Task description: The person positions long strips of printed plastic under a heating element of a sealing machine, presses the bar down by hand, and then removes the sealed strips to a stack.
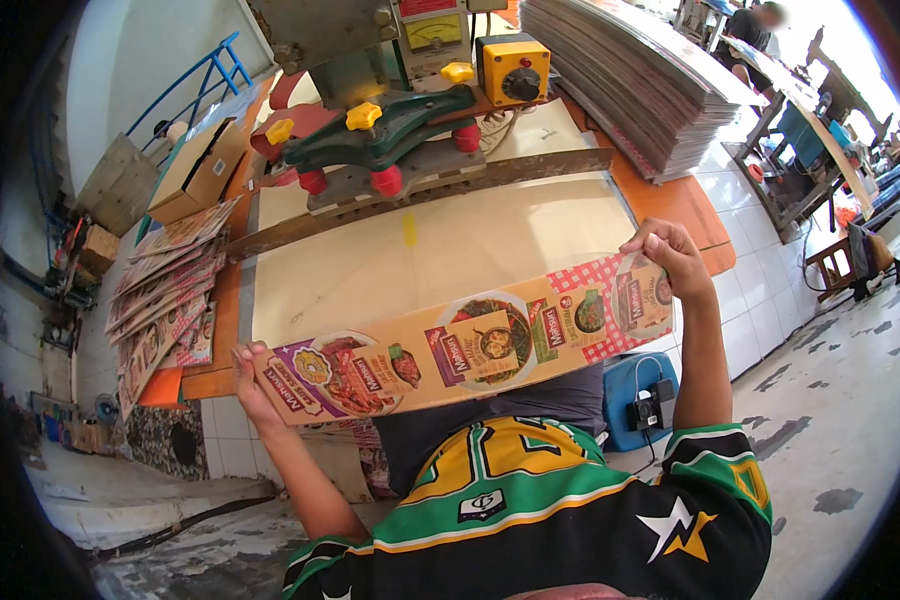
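Observation:
A long printed strip (420,355) with food pictures and a red checked patch stretches across in front of me, its right end higher than its left. My left hand (253,388) grips its left end, and my right hand (670,258) pinches the upper corner of its right end. Behind the strip lies the pale bed (340,260) of a press machine. Over that bed stands the machine's dark green frame (380,130), with yellow knobs and red round feet. A long thin metal bar (300,227) runs below the frame, across the bed.
Several printed strips (170,290) lie in a loose pile on the left, by an open cardboard box (200,172). A tall stack of sheets (630,85) stands at the back right. A blue stool (625,385) is near my right arm. Another person (755,30) sits far right.

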`<state>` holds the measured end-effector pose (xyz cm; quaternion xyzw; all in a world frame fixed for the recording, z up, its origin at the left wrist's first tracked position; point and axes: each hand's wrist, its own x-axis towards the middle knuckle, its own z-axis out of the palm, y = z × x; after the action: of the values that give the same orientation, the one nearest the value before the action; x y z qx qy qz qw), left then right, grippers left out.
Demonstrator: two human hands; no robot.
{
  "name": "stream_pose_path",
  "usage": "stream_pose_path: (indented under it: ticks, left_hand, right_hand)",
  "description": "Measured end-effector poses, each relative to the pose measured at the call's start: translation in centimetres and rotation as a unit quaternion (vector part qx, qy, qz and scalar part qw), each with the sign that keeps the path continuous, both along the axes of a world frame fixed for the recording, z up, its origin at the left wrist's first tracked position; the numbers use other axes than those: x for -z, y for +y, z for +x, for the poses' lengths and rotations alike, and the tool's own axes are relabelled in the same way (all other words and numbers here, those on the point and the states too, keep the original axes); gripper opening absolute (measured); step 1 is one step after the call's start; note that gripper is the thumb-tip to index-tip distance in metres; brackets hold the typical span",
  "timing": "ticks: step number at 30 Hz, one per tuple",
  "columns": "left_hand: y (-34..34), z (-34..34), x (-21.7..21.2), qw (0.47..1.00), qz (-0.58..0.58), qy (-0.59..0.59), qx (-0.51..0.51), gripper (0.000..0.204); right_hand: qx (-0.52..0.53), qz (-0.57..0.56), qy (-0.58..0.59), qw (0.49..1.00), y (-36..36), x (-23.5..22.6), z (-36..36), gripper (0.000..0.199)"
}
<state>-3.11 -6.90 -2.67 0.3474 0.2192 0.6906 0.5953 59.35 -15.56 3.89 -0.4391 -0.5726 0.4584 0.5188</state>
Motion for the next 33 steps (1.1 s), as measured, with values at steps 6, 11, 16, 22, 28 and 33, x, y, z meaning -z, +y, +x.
stream_pose_path:
  ticks: [6,11,16,22,28,33]
  left_hand:
    - [-0.8,0.6,-1.9,0.996,0.057,0.024,0.068,0.009]
    - [0.7,-2.4,-2.0,0.976,0.073,0.198,-0.060,0.011]
    - [2.1,-2.5,-3.8,0.965,0.070,0.238,-0.086,0.024]
    - [3.1,-3.5,-3.7,0.926,0.076,0.348,-0.125,0.028]
    - [2.7,-4.2,-2.5,0.911,0.089,0.374,-0.145,0.026]
    - [1.9,-2.5,-2.3,0.857,-0.020,0.499,-0.126,0.020]
  right_hand:
    - [-0.022,-0.014,0.001,1.000,-1.2,0.8,1.3,0.036]
    - [0.037,-0.002,-0.065,0.997,-1.0,-1.7,-0.8,0.035]
    - [0.031,-0.007,-0.176,0.984,0.3,-3.1,0.6,0.031]
    - [0.081,0.083,-0.187,0.975,1.3,-3.7,-0.2,0.022]
    - [0.134,0.020,-0.145,0.980,0.5,-2.1,-0.3,0.022]
    - [0.144,-0.062,-0.142,0.977,-0.2,1.1,0.8,0.026]
